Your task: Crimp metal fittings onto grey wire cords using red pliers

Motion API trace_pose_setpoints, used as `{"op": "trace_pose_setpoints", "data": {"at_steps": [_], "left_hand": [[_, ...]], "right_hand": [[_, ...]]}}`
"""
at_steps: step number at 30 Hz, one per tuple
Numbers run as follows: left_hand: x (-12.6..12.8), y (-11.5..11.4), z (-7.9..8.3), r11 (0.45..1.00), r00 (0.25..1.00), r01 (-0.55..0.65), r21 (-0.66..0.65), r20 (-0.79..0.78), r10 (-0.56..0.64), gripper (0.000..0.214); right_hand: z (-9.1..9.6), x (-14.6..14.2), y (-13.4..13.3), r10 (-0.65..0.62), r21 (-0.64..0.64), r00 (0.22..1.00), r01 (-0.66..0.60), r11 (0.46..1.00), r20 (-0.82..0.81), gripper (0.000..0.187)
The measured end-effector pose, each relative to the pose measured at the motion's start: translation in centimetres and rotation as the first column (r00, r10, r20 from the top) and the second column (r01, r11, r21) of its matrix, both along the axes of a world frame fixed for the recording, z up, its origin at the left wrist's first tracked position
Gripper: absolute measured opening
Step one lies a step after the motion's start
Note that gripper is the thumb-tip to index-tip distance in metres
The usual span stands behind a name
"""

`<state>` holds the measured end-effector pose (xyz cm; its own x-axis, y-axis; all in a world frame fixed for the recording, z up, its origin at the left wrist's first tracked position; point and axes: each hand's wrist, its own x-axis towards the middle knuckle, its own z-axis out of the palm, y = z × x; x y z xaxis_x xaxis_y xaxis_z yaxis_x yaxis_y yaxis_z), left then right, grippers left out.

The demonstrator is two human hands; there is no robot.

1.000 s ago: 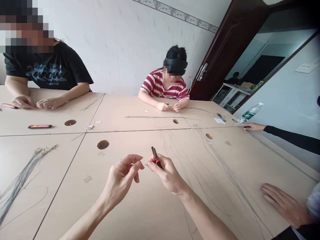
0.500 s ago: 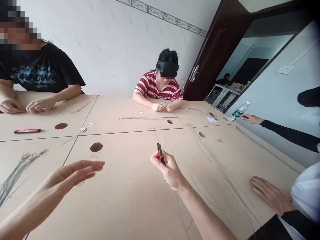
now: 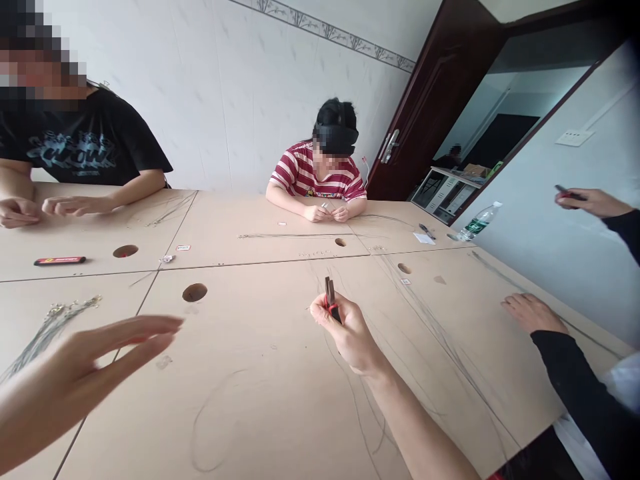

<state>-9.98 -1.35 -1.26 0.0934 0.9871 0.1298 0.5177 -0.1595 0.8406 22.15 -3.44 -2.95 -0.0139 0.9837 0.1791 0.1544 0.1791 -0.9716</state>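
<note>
My right hand [image 3: 350, 333] is closed around a pair of pliers [image 3: 330, 293] with red and black handles. The jaws point up and away from me, slightly apart. Over the table at the left, my left hand [image 3: 125, 350] is stretched out with thumb and fingers apart, nothing visible between them. A bundle of thin grey wires [image 3: 47, 333] with small metal ends lies beyond and left of it. Between my hands a faint curved wire [image 3: 194, 420] rests on the tabletop. Several long thin wires [image 3: 445, 343] run across the table right of the pliers.
Two co-workers sit across the table [image 3: 260, 400], one in a striped shirt [image 3: 295, 170]. At the right, another person's hand [image 3: 533, 313] rests on the table and the other holds a tool [image 3: 570, 193]. A bottle [image 3: 480, 221], round holes [image 3: 195, 292] and a red-black case [image 3: 60, 261] are also there.
My left hand has moved left and toward me, and the curved wire now shows between my hands. The pliers have shifted slightly right. The right co-worker's hand with the tool has moved up and right.
</note>
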Motion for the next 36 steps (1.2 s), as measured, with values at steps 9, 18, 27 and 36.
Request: {"op": "trace_pose_setpoints", "data": {"at_steps": [9, 18, 27, 36], "left_hand": [[12.6, 0.3, -0.1, 0.812, 0.810, 0.556, -0.176, 0.333, -0.482, 0.047], [12.3, -0.8, 0.0, 0.414, 0.435, 0.874, -0.255, 0.791, -0.430, 0.034], [11.6, -1.3, 2.3, 0.819, 0.349, 0.571, -0.052, 0.919, -0.185, 0.044], [14.6, 1.5, 3.8, 0.987, 0.306, -0.078, 0.143, 0.945, -0.113, 0.037]], "right_hand": [[1.4, -1.4, -0.8, 0.061, 0.016, 0.998, -0.061, 0.998, -0.010, 0.022], [0.4, -1.5, 0.1, -0.043, 0.001, 0.994, 0.044, 0.999, -0.100, 0.023], [0.8, -3.4, -0.7, -0.044, 0.023, 0.990, 0.047, 0.999, -0.136, 0.023], [0.7, -4.0, -1.1, -0.026, 0.083, 0.989, 0.039, 0.996, -0.146, 0.023]]}}
